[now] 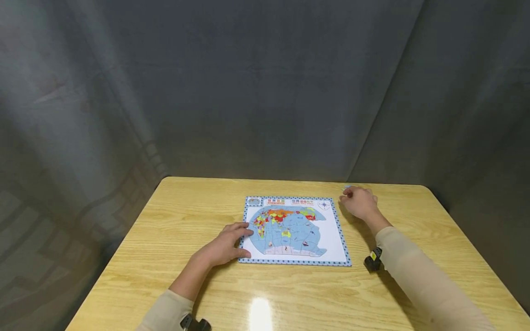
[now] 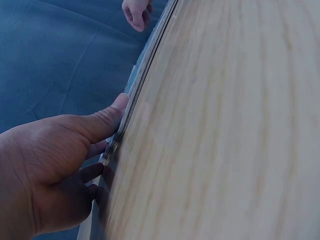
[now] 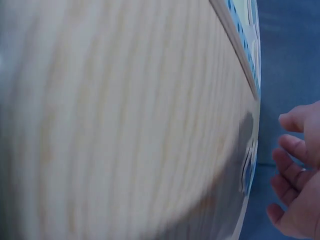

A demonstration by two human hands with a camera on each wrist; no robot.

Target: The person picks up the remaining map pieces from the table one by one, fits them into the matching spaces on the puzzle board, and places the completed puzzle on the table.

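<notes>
A world-map jigsaw puzzle point(image 1: 304, 234) lies on the table, its blue map partly filled and white backing bare along the right side. My left hand point(image 1: 223, 246) rests at the board's left edge, fingers on the border. In the left wrist view, the thumb of that hand point(image 2: 55, 150) touches the board's edge. Beyond the board's upper right corner, my right hand point(image 1: 359, 202) hovers with loosely bent fingers. The right wrist view shows nothing held in this hand point(image 3: 300, 170). Loose puzzle pieces point(image 3: 247, 167) lie on the table near it; a bit of blue piece point(image 1: 347, 186) shows past the fingers.
The wooden table point(image 1: 186, 207) has rounded far corners. A dark grey curtain point(image 1: 256, 92) hangs behind it and along both sides. Small black cameras point(image 1: 372, 261) are strapped on both wrists.
</notes>
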